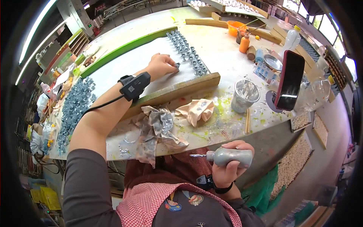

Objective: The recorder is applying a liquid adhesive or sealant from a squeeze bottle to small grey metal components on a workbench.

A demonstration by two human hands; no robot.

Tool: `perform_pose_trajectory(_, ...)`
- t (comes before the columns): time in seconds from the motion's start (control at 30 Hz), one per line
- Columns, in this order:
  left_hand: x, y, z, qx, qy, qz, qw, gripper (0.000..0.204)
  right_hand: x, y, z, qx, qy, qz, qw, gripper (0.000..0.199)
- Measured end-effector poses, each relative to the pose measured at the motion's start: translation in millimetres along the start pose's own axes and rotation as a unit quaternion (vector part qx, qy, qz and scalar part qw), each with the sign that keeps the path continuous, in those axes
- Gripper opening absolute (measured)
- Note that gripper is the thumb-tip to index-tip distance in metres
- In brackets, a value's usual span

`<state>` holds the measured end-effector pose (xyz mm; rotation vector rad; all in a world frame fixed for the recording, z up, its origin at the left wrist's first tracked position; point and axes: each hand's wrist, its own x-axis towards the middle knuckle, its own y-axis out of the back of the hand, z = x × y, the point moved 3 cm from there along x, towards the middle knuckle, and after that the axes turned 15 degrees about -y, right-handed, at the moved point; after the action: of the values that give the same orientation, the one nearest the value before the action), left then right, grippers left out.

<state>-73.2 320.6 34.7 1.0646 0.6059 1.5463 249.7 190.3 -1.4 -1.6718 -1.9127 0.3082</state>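
Out over a white board (pixel 130 64), my left hand (pixel 160 65) pinches a small grey-blue piece (pixel 177 65) between thumb and fingers. Just right of it stand rows of similar small grey-blue pieces (pixel 188 53). A loose heap of the same kind (pixel 75 106) lies at the board's left end, beyond my left forearm. Near my lap, off the table's front edge, my right hand (pixel 231 166) is wrapped round a grey-green squeeze bottle (pixel 233 157). The bottle lies on its side, its thin silver-coated nozzle pointing left.
A green strip (pixel 126 53) and a wooden strip (pixel 181 90) border the board. Nearer me lie a stained cloth (pixel 160 123) and a crumpled peach cloth (pixel 195 111). To the right stand a paint-smeared cup (pixel 245 96), a phone on a stand (pixel 290 79) and an orange bottle (pixel 244 44).
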Motion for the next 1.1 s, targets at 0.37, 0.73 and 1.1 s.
perform_pose_trajectory(0.37,17.9,-20.7,-11.1,-0.189,0.115,0.033,0.975,0.022,2.1,4.5,-1.0,-0.022,0.012,0.018,1.0,0.049)
perform_pose_trajectory(0.73,13.0,-15.2,24.5,0.082,0.106,0.023,0.991,0.023,-2.9,-3.1,3.7,-0.038,0.015,0.051,0.998,0.054)
perform_pose_trajectory(1.1,-38.3,35.0,-6.5,0.24,0.034,-0.093,0.966,0.016,-11.2,-17.6,5.0,-0.087,0.025,0.038,0.995,0.047)
